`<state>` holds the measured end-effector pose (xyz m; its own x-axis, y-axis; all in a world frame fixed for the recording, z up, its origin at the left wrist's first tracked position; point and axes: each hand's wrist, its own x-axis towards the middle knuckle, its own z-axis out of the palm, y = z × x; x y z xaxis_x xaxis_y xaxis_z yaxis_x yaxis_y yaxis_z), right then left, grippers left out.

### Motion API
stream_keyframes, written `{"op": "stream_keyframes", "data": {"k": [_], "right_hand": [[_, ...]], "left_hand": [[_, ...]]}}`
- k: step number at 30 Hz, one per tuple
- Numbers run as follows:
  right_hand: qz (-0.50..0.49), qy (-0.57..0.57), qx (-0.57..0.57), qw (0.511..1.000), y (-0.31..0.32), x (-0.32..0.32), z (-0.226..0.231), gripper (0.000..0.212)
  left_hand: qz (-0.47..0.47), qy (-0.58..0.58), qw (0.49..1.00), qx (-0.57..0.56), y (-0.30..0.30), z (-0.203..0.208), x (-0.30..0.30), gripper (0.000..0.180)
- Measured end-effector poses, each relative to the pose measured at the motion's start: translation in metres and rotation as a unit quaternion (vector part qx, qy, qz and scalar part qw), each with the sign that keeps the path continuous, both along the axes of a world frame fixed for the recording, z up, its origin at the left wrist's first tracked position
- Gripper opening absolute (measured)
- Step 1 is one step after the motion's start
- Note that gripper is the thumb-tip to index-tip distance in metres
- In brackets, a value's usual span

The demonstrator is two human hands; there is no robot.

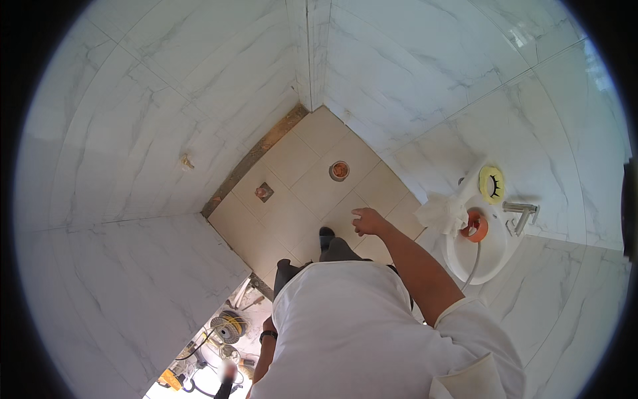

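My right hand [367, 222] hangs in the air above the tiled floor, empty, with its index finger stretched out and the other fingers bent. Ahead of it is a round pipe opening [339, 171] in the floor, with something reddish-brown inside. Farther left lies a small square floor opening [264, 192] with a pinkish lump in it. My left hand [269, 325] is low at my left side, against my body. Its fingers are hidden, so what it holds, if anything, does not show. A dark shoe [325, 237] of mine stands on the floor.
On the right, a white washbasin [493, 267] carries an orange ring-shaped roll [474, 227], a yellow ring-shaped roll [492, 184], a white plastic bag [442, 213] and a metal tap [522, 211]. Marbled walls surround me. Through the doorway at lower left lie a cable reel [228, 326] and tools.
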<state>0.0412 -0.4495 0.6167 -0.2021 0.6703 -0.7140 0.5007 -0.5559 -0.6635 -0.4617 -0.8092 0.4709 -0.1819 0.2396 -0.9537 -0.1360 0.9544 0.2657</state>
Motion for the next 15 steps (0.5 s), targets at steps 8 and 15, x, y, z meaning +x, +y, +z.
{"op": "stream_keyframes", "data": {"k": [8, 15], "right_hand": [[0.386, -0.277, 0.213, 0.854, -0.041, 0.071, -0.040, 0.042], [-0.110, -0.210, -0.272, 0.932, -0.099, 0.093, -0.039, 0.032]], "left_hand": [[-0.045, 0.088, 0.994, -0.046, 0.200, 0.093, -0.014, 0.032], [-0.236, 0.051, 0.968, -0.069, 0.368, 0.084, -0.037, 0.035]]}}
